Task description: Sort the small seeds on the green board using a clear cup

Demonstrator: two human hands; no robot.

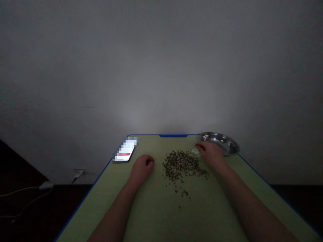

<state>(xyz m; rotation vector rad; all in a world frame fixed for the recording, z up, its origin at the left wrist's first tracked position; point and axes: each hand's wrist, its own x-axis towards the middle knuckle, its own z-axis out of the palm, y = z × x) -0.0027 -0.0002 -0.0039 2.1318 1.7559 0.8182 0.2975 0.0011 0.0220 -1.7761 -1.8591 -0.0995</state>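
A loose pile of small dark greenish grains, with paler ones among them point(180, 164), is spread over the middle of the table. To its left my left hand point(142, 169) rests on the tabletop, fingers curled in and nothing visible in them. My right hand point(212, 156) is at the pile's upper right, thumb and fingers pinched together; whatever they hold is too small to make out. Just below those fingertips lies a small whitish, translucent patch or item point(195, 151). Behind the right hand stands a shiny shallow metal bowl point(232, 145), partly covered by that hand.
A phone with a lit screen point(126, 149) lies at the table's far left. The pale green table point(156, 215) has a blue edge and stands against a grey wall point(161, 67). White cables and a power adapter point(46, 185) are on the left, beyond the table.
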